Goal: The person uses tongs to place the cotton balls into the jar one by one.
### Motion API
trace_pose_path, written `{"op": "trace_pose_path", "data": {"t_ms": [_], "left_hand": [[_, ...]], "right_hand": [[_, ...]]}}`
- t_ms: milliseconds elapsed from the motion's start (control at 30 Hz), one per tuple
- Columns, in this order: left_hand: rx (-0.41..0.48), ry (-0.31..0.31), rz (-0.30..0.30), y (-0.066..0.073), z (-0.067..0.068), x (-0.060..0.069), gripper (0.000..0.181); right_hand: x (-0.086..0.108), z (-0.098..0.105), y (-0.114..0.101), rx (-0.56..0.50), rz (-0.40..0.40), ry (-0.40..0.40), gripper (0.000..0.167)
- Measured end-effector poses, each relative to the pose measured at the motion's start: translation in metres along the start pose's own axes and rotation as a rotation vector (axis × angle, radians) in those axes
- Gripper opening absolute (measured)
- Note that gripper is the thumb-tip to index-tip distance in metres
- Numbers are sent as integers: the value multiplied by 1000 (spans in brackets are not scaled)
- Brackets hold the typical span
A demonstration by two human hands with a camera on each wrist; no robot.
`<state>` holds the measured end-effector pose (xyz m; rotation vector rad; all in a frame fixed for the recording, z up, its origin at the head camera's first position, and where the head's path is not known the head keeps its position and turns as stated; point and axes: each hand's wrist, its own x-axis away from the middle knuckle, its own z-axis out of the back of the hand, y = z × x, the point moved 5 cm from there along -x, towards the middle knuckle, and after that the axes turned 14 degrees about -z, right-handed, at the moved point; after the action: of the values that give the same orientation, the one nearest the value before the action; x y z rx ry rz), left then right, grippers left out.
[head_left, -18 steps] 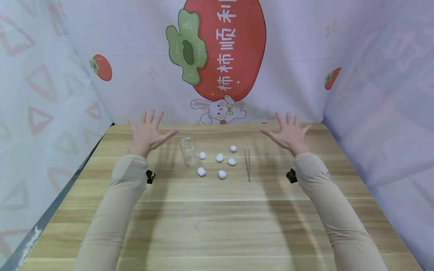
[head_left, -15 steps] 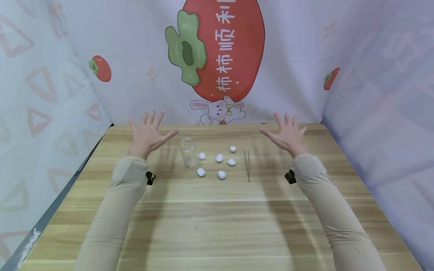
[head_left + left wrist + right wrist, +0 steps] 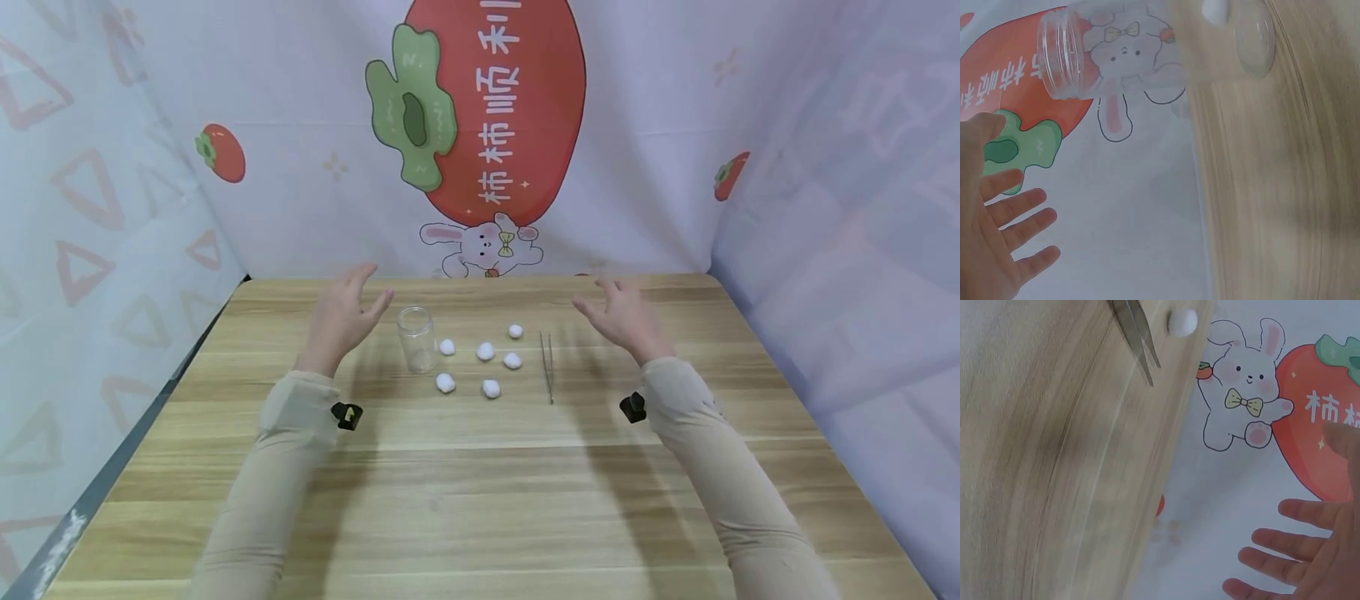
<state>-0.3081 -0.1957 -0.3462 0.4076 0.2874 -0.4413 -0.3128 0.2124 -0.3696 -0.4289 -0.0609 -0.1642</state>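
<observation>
My left hand (image 3: 341,321) hovers above the table to the left of a clear glass jar (image 3: 417,342), touching nothing. That jar (image 3: 1122,56) stands upright with an open top. My right hand (image 3: 624,317) is in the air to the right of metal tweezers (image 3: 547,367), its fingers parted and holding nothing. Between jar and tweezers lie several white cotton balls (image 3: 486,352). In the right wrist view the tweezers' tips (image 3: 1147,362) lie near one cotton ball (image 3: 1182,322). Both wrist views show loosely spread fingers.
The wooden table (image 3: 450,500) ends at a printed cloth backdrop (image 3: 300,167) with a persimmon and a rabbit. Cloth walls also flank it left and right. A small black device (image 3: 347,415) sits at the left wrist, another (image 3: 633,407) at the right wrist.
Both hands have come down and slightly inward, and their fingers have gone from widely splayed to relaxed and bent. The jar, cotton balls and tweezers stay in place.
</observation>
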Motion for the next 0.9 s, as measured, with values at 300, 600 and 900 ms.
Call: {"op": "trace_pose_path", "data": {"t_ms": [300,600,900], "left_hand": [[269,50,72,2,-20,19,63],[411,70,122,4,-35,30,67],[501,104,116,7,-46,31,63]], "right_hand": [[8,-27,-5,-102,13,-127,64],[8,-36,-5,-152,10,-148,60],[13,-44,-6,-195,24,-192,53]]}}
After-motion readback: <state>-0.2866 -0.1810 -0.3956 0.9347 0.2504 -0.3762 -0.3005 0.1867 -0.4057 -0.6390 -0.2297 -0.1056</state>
